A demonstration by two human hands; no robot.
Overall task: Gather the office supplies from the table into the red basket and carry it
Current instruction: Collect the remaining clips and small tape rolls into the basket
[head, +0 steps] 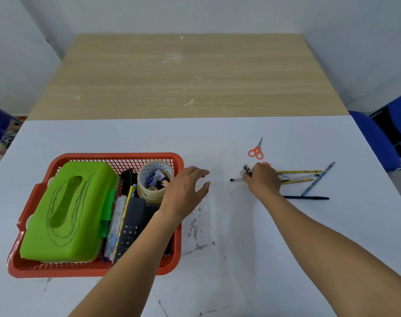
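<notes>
While the left hand hovers open-fingered over the right edge of the red basket, the right hand curls over a cluster of pens and binder clips on the white table; its grip cannot be told. Orange scissors lie beyond them.
</notes>
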